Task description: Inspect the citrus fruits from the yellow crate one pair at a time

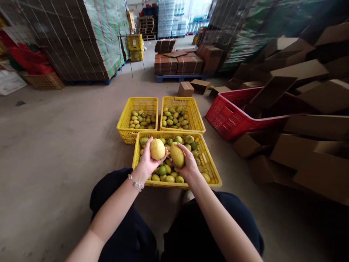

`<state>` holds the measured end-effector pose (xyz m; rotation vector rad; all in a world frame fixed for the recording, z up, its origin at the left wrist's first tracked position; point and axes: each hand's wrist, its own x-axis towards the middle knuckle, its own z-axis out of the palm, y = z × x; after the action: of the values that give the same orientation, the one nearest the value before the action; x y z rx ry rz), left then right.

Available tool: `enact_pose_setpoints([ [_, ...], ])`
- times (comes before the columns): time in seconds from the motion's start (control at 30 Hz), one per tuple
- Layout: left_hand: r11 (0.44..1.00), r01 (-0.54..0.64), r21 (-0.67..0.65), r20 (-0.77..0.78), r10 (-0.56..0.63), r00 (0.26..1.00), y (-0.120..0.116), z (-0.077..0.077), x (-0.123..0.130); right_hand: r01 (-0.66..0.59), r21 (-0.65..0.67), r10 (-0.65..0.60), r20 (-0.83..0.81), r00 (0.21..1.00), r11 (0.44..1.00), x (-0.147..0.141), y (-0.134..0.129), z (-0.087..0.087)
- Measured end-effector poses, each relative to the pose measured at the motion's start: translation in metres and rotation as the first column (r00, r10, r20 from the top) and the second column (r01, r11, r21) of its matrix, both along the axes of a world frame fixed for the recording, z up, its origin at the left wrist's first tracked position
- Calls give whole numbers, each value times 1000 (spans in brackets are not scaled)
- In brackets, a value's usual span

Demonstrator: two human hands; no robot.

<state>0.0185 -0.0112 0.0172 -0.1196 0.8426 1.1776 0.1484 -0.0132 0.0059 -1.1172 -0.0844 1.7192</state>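
In the left hand [146, 162] I see a pale yellow fruit [157, 149], in the right hand [189, 163] an olive-tinged yellow fruit [177, 155]. Yellow lattice marks the six-o'clock crate [169, 184], the eleven-o'clock crate [127, 136] and the one-o'clock crate [197, 115]; their fruits [169, 178] mix green and yellow. From those, a red crate [227, 117] shows towards two o'clock, a blue pallet [181, 78] at twelve, a brown stack [65, 40] with thin pale stripes at ten. The trousers [191, 233] are dark navy, the floor [81, 127] grey-brown.
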Motion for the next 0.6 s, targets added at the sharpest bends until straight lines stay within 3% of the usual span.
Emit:
enact_pose_setpoints([
  [0.2,992,117,-41,69,-114,991,0,-6,0,-67,-51,60,-124,990,996,4,3,-5],
  [0.37,983,183,3,53,-183,982,1,-6,-1,-20,-87,7,-139,990,996,3,5,-3],
  [0.6,991,135,0,48,-135,990,2,-1,-2,27,12,-25,-166,986,1000,9,4,0],
])
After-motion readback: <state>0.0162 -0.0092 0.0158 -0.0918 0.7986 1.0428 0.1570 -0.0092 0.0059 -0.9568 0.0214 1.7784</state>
